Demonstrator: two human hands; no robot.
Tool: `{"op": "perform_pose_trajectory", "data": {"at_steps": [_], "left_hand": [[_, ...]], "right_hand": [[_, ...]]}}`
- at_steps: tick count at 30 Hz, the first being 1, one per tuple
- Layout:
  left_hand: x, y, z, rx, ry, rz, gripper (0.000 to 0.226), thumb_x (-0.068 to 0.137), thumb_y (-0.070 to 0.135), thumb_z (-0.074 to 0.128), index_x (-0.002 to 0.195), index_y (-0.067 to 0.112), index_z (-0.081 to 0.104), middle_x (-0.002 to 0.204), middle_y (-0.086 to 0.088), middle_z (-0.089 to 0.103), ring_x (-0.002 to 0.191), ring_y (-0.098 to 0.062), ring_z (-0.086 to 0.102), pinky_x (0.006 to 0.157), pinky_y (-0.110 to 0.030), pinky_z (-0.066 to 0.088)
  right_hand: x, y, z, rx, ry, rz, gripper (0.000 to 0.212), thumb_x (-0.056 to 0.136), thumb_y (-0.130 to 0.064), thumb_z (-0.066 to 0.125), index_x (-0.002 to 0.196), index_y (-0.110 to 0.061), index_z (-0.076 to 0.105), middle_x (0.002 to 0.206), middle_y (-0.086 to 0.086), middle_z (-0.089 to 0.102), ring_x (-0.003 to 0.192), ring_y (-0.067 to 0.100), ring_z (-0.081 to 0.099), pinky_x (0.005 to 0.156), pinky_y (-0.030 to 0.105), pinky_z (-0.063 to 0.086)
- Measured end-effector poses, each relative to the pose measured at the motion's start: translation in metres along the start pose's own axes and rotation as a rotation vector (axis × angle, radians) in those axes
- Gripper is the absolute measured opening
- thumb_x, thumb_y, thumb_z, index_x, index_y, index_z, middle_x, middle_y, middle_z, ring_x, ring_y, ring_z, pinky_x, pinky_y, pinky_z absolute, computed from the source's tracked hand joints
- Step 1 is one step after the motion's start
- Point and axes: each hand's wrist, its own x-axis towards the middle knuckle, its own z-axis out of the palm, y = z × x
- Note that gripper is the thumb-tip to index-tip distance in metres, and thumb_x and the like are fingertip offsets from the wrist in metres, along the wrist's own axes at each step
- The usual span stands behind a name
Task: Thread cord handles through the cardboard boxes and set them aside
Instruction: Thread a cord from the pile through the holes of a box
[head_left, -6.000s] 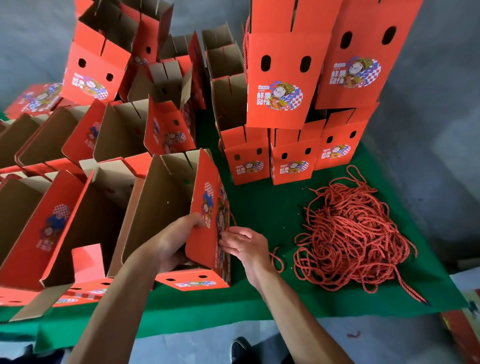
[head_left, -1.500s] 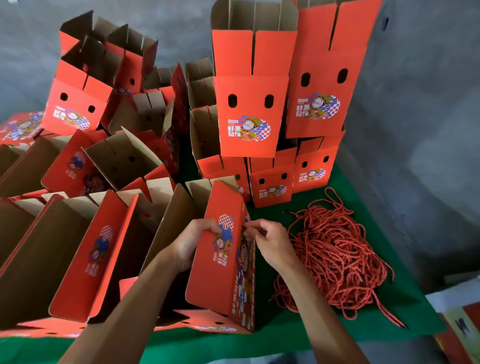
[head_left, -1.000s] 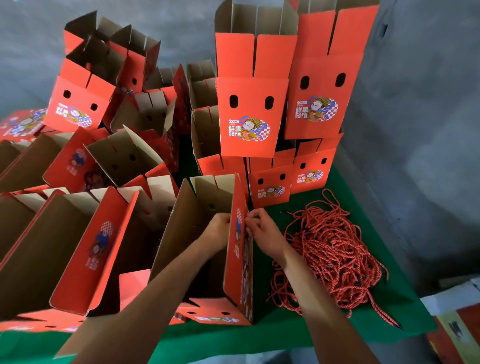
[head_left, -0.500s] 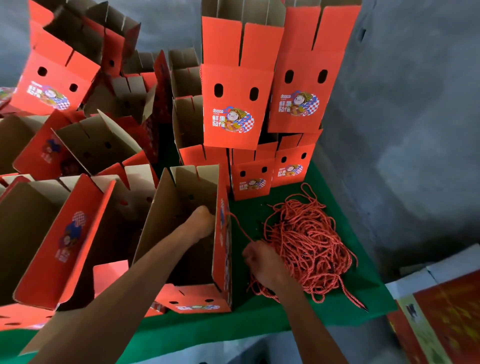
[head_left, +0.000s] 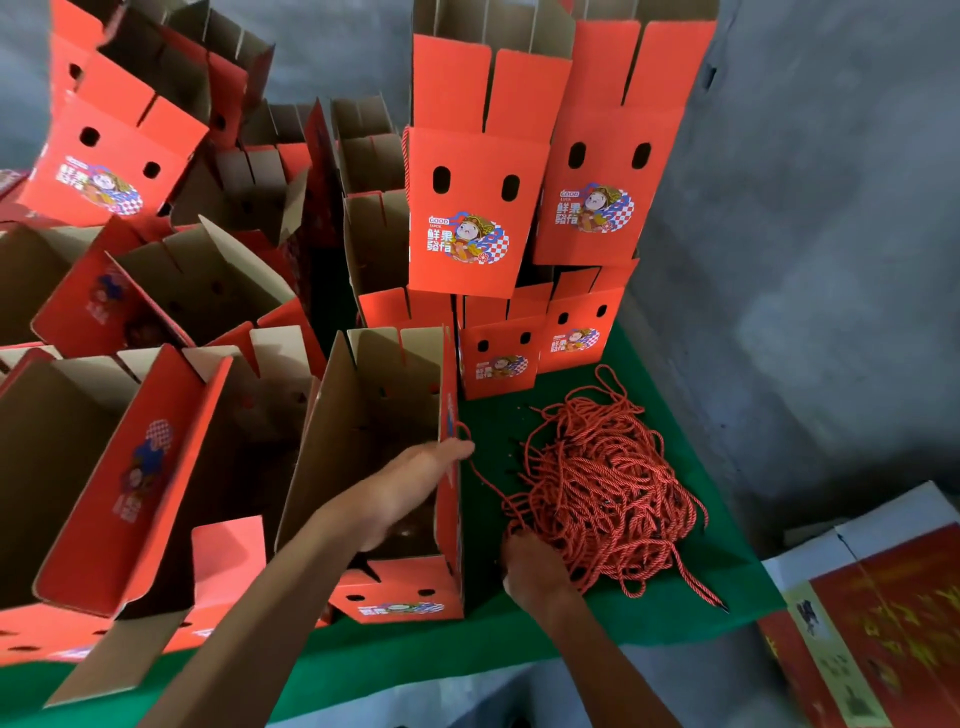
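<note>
Open cardboard box (head_left: 384, 447), upright on the green counter (head_left: 519, 639): left hand (head_left: 410, 483) inside, fingers straight against the right wall, apparently steadying it, while right hand (head_left: 535, 566) grasps strands at the red cord pile (head_left: 602, 493) beside it, likely drawing the next handle.

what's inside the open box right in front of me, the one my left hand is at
The left hand reaches into the open box, fingers at its right wall. Otherwise only bare brown cardboard shows; the forearm and shadow hide the bottom. A cord runs outside from that wall toward the cord pile.
</note>
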Motion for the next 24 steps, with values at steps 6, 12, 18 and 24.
{"op": "perform_pose_trajectory", "data": {"at_steps": [6,12,18,24], "left_hand": [[-0.013,-0.017,-0.023,-0.179,0.028,-0.045,0.062,0.083,0.077,0.055,0.129,0.036,0.056,0.121,-0.003,0.074,0.107,-0.025,0.073,0.078,-0.039,0.059],[-0.021,-0.025,-0.046,-0.210,0.059,0.001,0.071,0.082,0.083,0.048,0.135,0.037,0.057,0.118,-0.001,0.076,0.106,-0.024,0.074,0.081,-0.043,0.061],[-0.026,-0.030,-0.055,-0.206,0.074,0.033,0.064,0.080,0.085,0.046,0.128,0.044,0.059,0.117,0.005,0.076,0.107,-0.020,0.074,0.089,-0.046,0.058],[-0.026,-0.030,-0.053,-0.237,0.060,0.025,0.063,0.080,0.085,0.047,0.126,0.045,0.057,0.113,0.006,0.077,0.103,-0.018,0.075,0.072,-0.037,0.063]], "right_hand": [[-0.006,-0.004,-0.028,0.282,0.161,-0.069,0.013,0.097,-0.014,0.060,0.100,-0.014,0.073,0.100,0.001,0.074,0.091,0.019,0.071,0.080,0.035,0.057],[-0.026,-0.033,-0.071,0.776,0.218,-0.183,0.008,0.099,-0.034,0.066,0.095,-0.029,0.071,0.088,-0.029,0.069,0.082,-0.005,0.066,0.069,0.011,0.049],[-0.027,-0.048,-0.086,0.750,0.186,-0.258,0.016,0.106,-0.034,0.053,0.108,-0.022,0.063,0.096,-0.016,0.065,0.088,0.000,0.064,0.075,0.021,0.053],[-0.021,-0.055,-0.084,0.843,0.207,-0.238,0.015,0.107,-0.039,0.050,0.102,-0.029,0.059,0.086,-0.011,0.065,0.070,0.002,0.062,0.060,0.022,0.048]]}}
